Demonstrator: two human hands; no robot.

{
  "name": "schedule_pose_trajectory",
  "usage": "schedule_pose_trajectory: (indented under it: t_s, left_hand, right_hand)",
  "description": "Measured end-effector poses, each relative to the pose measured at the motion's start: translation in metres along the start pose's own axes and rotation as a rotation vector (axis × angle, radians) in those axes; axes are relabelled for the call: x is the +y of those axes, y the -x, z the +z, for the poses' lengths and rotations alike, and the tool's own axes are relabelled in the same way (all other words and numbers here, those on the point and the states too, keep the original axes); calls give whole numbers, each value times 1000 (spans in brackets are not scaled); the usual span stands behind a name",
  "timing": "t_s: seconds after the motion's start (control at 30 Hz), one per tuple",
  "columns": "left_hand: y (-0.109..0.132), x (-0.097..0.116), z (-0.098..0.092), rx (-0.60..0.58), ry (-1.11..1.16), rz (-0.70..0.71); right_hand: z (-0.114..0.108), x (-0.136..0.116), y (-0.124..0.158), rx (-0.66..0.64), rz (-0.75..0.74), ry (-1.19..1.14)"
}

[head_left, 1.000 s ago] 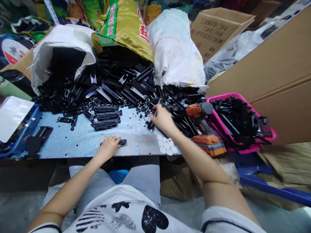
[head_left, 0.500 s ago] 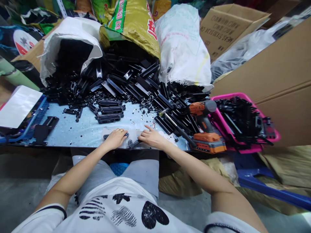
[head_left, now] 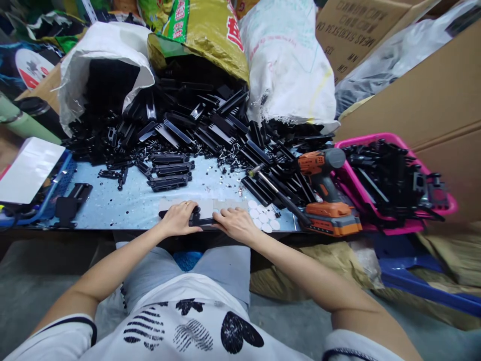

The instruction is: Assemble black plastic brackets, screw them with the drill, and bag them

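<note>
At the near edge of the table, my left hand (head_left: pixel 179 218) is closed over a long black plastic part, fingers curled on top and thumb along its near side. My right hand (head_left: pixel 236 225) is closed on the right end of a black plastic bar (head_left: pixel 206 221), which lies level between the two hands. Whether these are one piece or two joined, I cannot tell, since my fingers hide both ends. Under and behind them lies a flat grey plate (head_left: pixel 206 204). Several white round discs (head_left: pixel 263 215) lie just right of my right hand.
A hammer (head_left: pixel 280 194) and an orange cordless drill (head_left: pixel 325 193) lie to the right, beside a pink basket (head_left: pixel 453 205) of black parts. Black parts and screws (head_left: pixel 229 158) spill from sacks (head_left: pixel 289 65) at the back. A blue basket (head_left: pixel 69 168) stands left.
The right-hand black part was tilted and apart from the left one; now it lies level, in line with it. My right fingers have curled down, and my left thumb has come to the near side.
</note>
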State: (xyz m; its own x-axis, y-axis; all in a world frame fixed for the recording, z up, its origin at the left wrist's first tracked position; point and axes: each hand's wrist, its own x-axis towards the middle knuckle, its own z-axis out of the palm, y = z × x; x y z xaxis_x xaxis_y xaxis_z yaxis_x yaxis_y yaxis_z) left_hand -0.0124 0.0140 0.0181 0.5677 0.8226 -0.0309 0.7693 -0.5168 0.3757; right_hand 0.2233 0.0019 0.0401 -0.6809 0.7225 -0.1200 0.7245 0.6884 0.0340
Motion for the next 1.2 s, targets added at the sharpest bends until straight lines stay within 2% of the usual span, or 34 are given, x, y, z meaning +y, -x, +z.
schedule_pose_trajectory:
  t_s: [0.2, 0.33, 0.43, 0.53, 0.63, 0.73, 0.77, 0.83, 0.9, 0.93, 0.97, 1.03, 1.1, 1.2]
  left_hand:
    - [3, -5, 9, 65, -2, 66]
    - [5, -8, 15, 90, -4, 99]
    - [8, -6, 13, 69, -1, 74]
    - [-2, -2, 8, -19, 11, 49]
    - [-44, 4, 7, -59, 69, 56]
    - [-116, 13, 11, 67, 106, -66]
    - [-141, 16, 12, 107, 89, -138]
    - [-183, 22, 15, 107, 62, -217]
    - [-206, 26, 16, 95, 45, -239]
    - [-209, 26, 15, 98, 36, -238]
    - [-206, 24, 14, 104, 25, -240]
    - [-185, 15, 8, 143, -13, -234]
    - [-145, -1, -2, 238, -45, -204]
    - [-70, -29, -18, 426, -27, -165]
  right_hand:
    - [-10, -6, 3, -16, 39, 14]
    - [-14, -4, 1, 4, 12, 26]
    - [-12, 4, -1, 24, -32, 19]
    - [-1, 19, -3, 50, -90, -29]
    - [16, 36, 0, 79, -93, -87]
    - [28, 49, 1, 122, -32, -116]
    - [30, 53, 0, 144, 20, -114]
    - [31, 66, -9, 189, 183, -80]
    - [31, 83, -27, 223, 353, -27]
    - [31, 92, -38, 232, 410, -6]
    - [31, 101, -50, 235, 443, 7]
    - [33, 117, -72, 203, 442, 6]
    - [37, 127, -89, 120, 420, -22]
    - [46, 133, -98, 53, 446, -76]
